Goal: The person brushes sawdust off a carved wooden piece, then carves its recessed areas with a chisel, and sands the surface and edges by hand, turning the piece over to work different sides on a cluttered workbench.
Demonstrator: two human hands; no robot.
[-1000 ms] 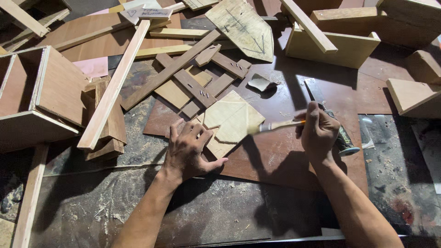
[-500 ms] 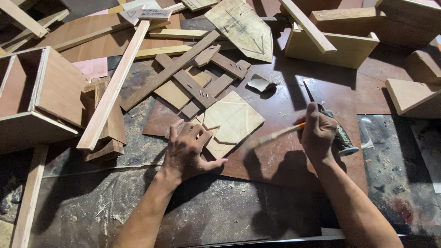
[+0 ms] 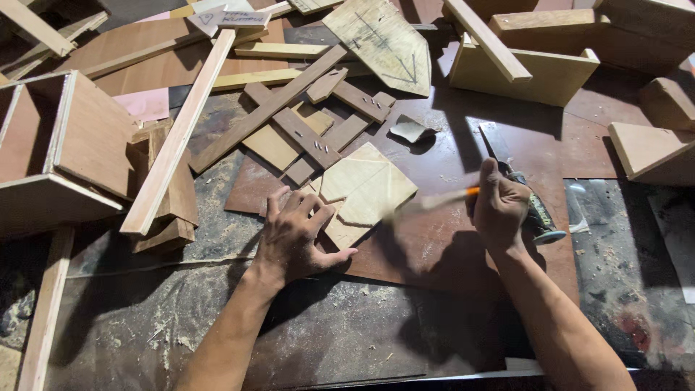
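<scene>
**Brushing the pale plywood piece**

On the cluttered bench, seen from the head camera, the left hand (image 3: 297, 235) lies flat, fingers spread, pinning the pale plywood piece (image 3: 365, 190) to the brown board (image 3: 449, 246). Right hand (image 3: 499, 205) is closed around a blurred brush (image 3: 434, 201) at the piece's edge. Steady downward pressure and short, light strokes would serve best

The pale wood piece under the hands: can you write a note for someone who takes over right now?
Left hand: flat, fingers spread, pressing the pale angular plywood piece onto the reddish-brown board.
Right hand: grips a thin orange-banded brush, blurred, its tip at the piece's right edge.
Chisel with dark handle lies just beside the right hand.
Done: piece laid flat and pinned.
Left: cannot tell how much of the edge is brushed.
</scene>
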